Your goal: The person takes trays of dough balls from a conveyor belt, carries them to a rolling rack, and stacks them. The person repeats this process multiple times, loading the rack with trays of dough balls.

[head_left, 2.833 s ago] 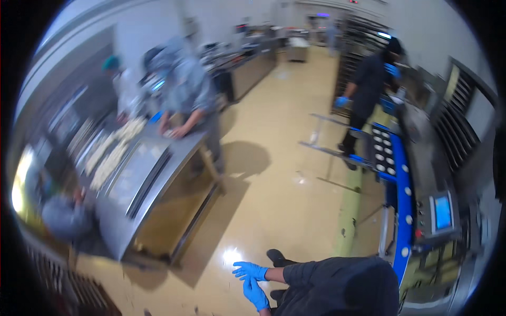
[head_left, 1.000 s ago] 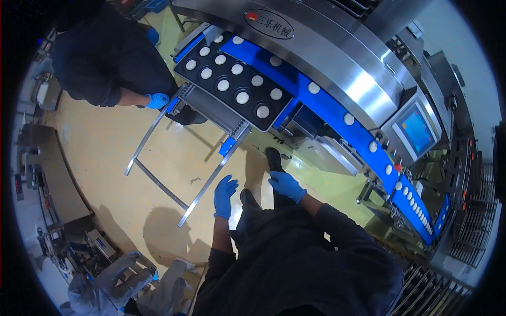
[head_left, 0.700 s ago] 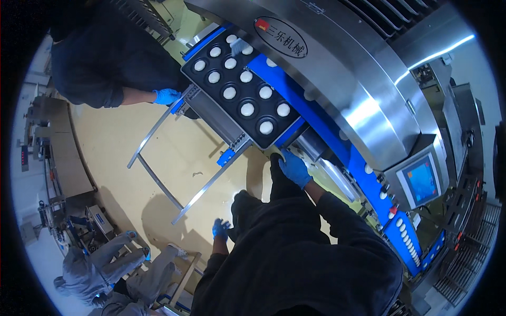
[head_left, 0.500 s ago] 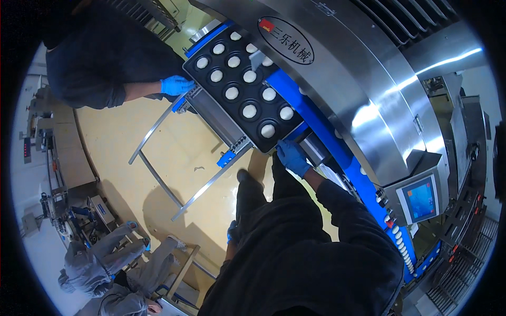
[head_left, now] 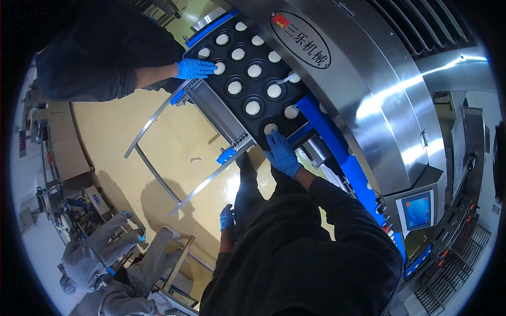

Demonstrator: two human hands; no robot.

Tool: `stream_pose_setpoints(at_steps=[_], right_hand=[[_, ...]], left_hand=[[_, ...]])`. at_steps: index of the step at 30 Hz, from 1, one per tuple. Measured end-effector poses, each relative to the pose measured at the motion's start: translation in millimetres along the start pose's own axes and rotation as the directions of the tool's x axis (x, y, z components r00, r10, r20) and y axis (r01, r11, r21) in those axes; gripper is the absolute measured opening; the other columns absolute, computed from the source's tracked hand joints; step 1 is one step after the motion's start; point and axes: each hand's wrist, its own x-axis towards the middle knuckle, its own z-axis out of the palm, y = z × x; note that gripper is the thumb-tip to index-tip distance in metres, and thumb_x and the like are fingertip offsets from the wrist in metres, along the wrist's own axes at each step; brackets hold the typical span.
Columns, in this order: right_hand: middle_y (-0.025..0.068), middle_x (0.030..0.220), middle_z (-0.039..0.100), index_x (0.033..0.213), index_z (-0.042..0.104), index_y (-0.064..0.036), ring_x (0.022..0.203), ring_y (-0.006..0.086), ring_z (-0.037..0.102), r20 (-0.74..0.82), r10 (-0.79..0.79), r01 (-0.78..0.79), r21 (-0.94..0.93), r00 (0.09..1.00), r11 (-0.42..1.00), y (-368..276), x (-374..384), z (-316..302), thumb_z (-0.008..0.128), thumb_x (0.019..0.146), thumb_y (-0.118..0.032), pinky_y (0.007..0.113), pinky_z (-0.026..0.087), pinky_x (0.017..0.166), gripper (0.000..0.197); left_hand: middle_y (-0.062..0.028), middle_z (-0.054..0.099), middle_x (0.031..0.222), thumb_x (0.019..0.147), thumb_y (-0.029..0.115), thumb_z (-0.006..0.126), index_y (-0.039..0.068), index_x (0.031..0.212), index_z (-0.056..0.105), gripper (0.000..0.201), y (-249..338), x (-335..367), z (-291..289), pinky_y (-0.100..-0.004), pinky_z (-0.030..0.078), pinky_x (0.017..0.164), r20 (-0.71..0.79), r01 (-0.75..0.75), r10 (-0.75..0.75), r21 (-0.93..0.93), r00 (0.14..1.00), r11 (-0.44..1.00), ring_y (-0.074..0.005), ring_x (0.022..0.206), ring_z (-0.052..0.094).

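My right hand [head_left: 283,154], in a blue glove, reaches over the near corner of a black baking tray [head_left: 252,125]. Its fingers are stretched out, with the tips at the edge of a white dough ball [head_left: 270,128] in the corner cup. More round dough balls sit in the tray's other cups, one to each. Beside my leg hangs my left hand [head_left: 226,217], also gloved in blue; its fingers are too unclear to read. Across the tray, a co-worker's blue-gloved hand [head_left: 196,68] lies with its fingertips on another dough ball [head_left: 219,68].
A steel machine [head_left: 358,68] covers the tray's right side. A blue conveyor [head_left: 337,147] runs beneath it, and a control screen [head_left: 418,210] faces me. A metal frame [head_left: 158,176] juts out over the floor on the left. People in grey [head_left: 87,258] are at the lower left.
My right hand has moved from the tray's near corner onto the corner dough ball. The co-worker's hand has gone from the tray's edge to a dough ball. My left hand shows more now.
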Motion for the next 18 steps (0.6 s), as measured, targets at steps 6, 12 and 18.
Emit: stream_pose_setpoints(at_steps=[6,12,18], right_hand=[[0.0230,0.137,0.034,0.130,0.038,0.0046,0.127,0.0350,0.033,0.037,-0.006,0.008,-0.053,0.999,0.999,-11,-15,-3,0.052,0.084,-0.030,0.044,0.023,0.108,0.059],[0.0219,0.138,0.034,0.131,0.037,0.0046,0.129,0.0347,0.031,0.048,0.029,-0.028,-0.025,0.998,0.999,-8,-17,4,0.051,0.084,-0.030,0.045,0.020,0.109,0.059],[0.0223,0.139,0.033,0.133,0.033,0.0051,0.129,0.0350,0.032,0.019,0.019,-0.020,0.018,1.000,1.000,-10,-17,2,0.052,0.084,-0.027,0.046,0.020,0.109,0.061]], left_hand=[[-0.0167,0.060,0.110,0.081,0.018,0.059,-0.001,0.120,0.052,0.044,-22,44,-29,-0.0339,0.049,0.075,0.166,-0.246,0.189,0.467,0.968,0.850,-0.0245,0.089,0.061],[-0.0204,0.065,0.099,0.089,0.023,0.047,0.000,0.116,0.054,0.036,5,23,-16,-0.0348,0.050,0.074,0.113,0.062,-0.058,-0.035,0.992,0.997,-0.0279,0.080,0.063],[-0.0180,0.063,0.104,0.085,0.019,0.052,-0.001,0.120,0.051,0.040,1,34,-27,-0.0334,0.049,0.074,0.169,0.012,-0.015,0.018,0.986,1.000,-0.0241,0.086,0.062]])
